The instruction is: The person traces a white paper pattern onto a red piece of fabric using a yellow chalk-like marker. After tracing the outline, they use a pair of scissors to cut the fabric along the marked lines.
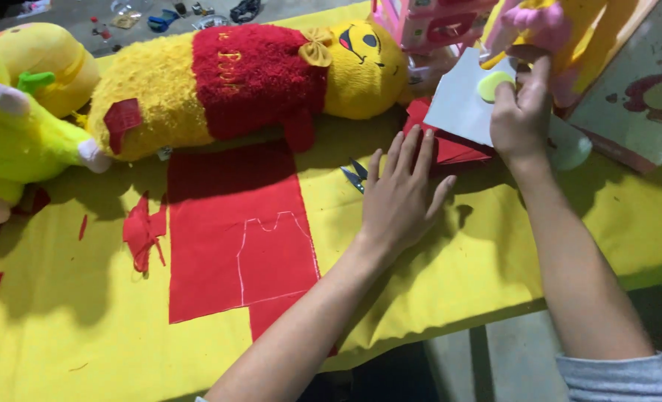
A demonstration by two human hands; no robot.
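Note:
My left hand (401,195) lies flat, fingers spread, on the yellow cloth (450,253) covering the table, its fingertips touching a folded red fabric piece (450,147). Small scissors (355,177) lie just left of that hand. My right hand (520,112) is raised at the upper right, pinching a white paper sheet (457,100) and a round yellow-green disc (492,85). A red fabric sheet (234,223) with a chalk garment outline lies spread to the left. A yellow plush bear in a red shirt (249,78) lies on its side behind it.
A green and yellow plush toy (18,119) sits at the far left. Red fabric scraps (143,231) lie near the sheet. A pink plush toy (539,26), pink boxes (435,22) and a picture board (643,89) crowd the upper right. The table's front edge runs bottom right.

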